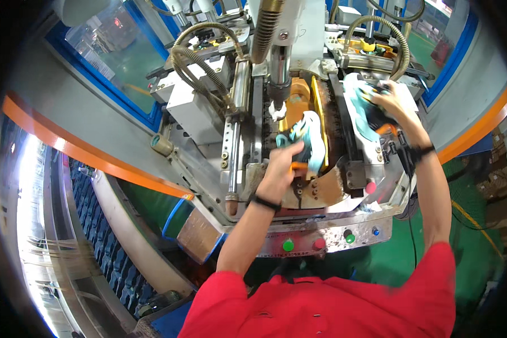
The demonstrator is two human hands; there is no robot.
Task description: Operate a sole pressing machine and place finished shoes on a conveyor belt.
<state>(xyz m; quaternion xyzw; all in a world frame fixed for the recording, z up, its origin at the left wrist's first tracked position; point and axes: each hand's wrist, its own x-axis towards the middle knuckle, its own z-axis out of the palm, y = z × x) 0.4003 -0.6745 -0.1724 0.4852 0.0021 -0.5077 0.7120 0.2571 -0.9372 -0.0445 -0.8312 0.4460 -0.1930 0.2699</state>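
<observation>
Our left hand (281, 163) is closed around the near end of a teal-and-white shoe (310, 138) that sits sole-up in the middle of the machine (208, 112), just below the vertical press column (279, 73). Our right hand (391, 101) grips a second teal-and-white shoe (359, 107) farther right, on the machine's right station. Both wrists carry dark bands. Near us, the front panel (327, 239) shows green, red and blue buttons. A grey conveyor (104, 248) curves along the left.
</observation>
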